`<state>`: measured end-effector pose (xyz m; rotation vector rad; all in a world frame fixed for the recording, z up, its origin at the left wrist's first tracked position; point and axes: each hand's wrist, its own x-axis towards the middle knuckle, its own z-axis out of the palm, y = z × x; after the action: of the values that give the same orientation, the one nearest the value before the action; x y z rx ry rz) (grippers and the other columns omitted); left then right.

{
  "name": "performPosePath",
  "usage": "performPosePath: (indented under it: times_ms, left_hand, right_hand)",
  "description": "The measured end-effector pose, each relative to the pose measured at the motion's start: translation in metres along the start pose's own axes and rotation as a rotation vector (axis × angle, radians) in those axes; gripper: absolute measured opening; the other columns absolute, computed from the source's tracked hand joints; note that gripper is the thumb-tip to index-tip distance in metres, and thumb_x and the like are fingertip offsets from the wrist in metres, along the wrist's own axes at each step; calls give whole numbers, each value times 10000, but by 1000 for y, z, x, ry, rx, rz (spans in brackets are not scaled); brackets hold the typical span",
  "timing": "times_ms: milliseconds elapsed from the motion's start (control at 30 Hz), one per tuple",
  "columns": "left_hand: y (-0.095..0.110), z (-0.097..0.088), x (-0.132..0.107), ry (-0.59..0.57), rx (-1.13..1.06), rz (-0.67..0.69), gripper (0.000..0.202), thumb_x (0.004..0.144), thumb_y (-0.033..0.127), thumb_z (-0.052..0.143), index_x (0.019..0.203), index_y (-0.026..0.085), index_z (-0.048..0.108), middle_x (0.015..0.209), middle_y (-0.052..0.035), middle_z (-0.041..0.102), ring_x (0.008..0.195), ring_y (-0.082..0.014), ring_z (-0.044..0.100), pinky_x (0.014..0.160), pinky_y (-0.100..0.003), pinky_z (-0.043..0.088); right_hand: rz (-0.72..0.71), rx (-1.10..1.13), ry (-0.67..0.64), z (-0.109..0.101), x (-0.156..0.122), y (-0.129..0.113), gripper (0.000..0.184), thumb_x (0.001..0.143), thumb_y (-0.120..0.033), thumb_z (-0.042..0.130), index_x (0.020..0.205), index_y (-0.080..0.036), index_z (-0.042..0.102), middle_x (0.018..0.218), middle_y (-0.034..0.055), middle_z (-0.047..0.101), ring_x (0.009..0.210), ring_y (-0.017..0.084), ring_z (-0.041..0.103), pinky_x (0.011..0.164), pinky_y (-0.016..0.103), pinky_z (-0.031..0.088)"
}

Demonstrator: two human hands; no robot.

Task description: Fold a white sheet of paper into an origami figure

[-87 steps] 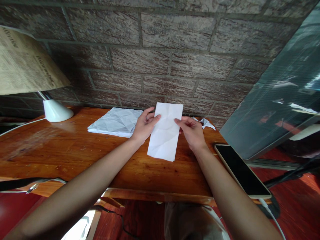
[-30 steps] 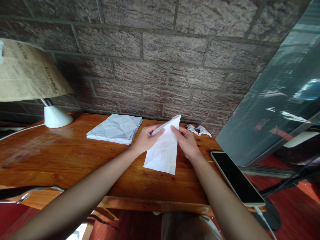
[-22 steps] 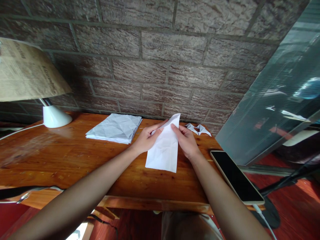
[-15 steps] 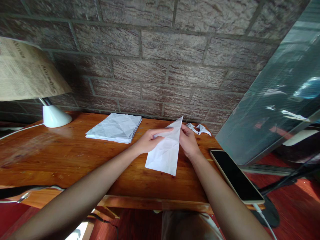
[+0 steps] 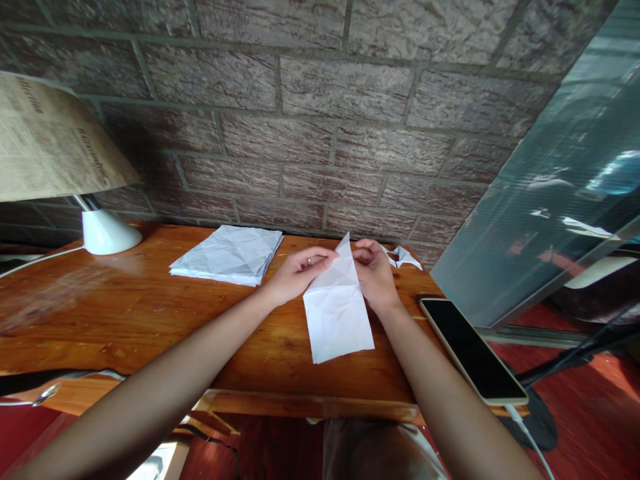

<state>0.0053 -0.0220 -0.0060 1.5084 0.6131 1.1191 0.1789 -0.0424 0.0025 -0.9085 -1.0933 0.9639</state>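
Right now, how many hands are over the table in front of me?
2. The left hand pinches the folded white paper near its upper left edge; the right hand is at its upper right edge. Some fingers are partly hidden.

Newspaper-style print (image 5: 47, 150) covered the lampshade (image 5: 65, 137), one bold heading (image 5: 31, 95) ending in "fection"; a second heading (image 5: 93, 157) and the finer lines (image 5: 20, 153) were too blurred to read.
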Motion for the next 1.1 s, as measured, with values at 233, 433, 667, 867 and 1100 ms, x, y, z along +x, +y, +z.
performPosePath:
  times_ms: [233,433,667,867,1100]
  left_hand:
    - [-5,-1,5,86,-180,-91,506,721,357,825,1179,193,686,861,-47,775,705,-179,694,662,-262,518]
    - [-6,-5,9,277,-165,-116,329,680,359,830,936,160,773,824,-30,766,709,-148,660,682,-234,488]
    - [-1,-5,8,234,-226,-217,380,696,526,814,810,167,768,677,-8,713,542,-122,588,528,-232,426]
    - [1,-3,7,229,-323,-213,406,640,453,884,875,139,782,926,-86,786,757,-170,702,733,-278,547]
    - [5,-2,9,244,-449,-251,276,729,334,847,888,127,758,922,-100,781,782,-177,717,756,-292,572]
  right_hand:
    - [-16,-124,-47,3,-2,-2,336,765,-528,754,804,-208,660,755,9,692,673,158,598,642,282,475]
    - [49,-181,-101,3,-4,-3,371,731,-551,785,763,-183,740,724,13,702,641,152,566,614,287,447]
    - [68,-236,-264,4,-6,0,329,698,-490,822,821,-189,777,789,14,728,653,137,571,618,277,444]
    - [42,-265,-351,5,-7,2,301,701,-465,826,810,-188,782,794,7,733,657,124,563,654,268,461]
    - [66,-310,-379,5,-8,0,320,736,-489,791,814,-179,779,785,16,730,663,135,574,642,270,467]
